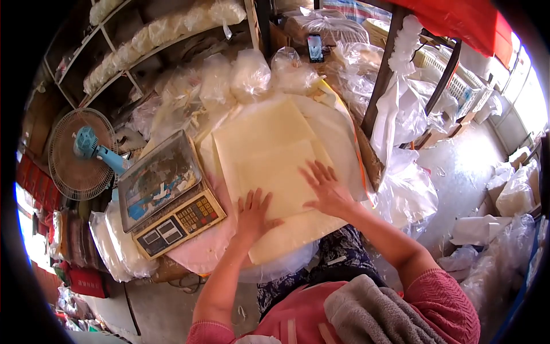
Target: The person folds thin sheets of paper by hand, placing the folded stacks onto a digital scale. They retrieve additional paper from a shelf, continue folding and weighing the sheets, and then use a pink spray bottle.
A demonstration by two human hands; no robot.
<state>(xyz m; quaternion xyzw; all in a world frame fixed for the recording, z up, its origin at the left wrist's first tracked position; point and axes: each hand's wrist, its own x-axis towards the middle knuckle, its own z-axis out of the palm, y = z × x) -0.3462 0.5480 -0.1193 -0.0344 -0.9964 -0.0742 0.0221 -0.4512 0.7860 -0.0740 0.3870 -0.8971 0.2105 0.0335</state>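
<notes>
A stack of pale yellow sheets [269, 149] lies folded on a round surface covered with white plastic [338, 132]. My left hand [254, 212] rests flat on the near edge of the sheets, fingers spread. My right hand [325, 184] presses flat on the sheets a little farther right, fingers also spread. Neither hand grips anything. Both forearms reach in from below, with pink sleeves at the shoulders.
A weighing scale [166, 195] with keypad sits left of the sheets. A blue desk fan [83, 152] stands farther left. Bags of white goods [246, 71] pile behind, shelves [132, 46] beyond, a phone [315, 47] at the back. Plastic bags [407, 189] hang right.
</notes>
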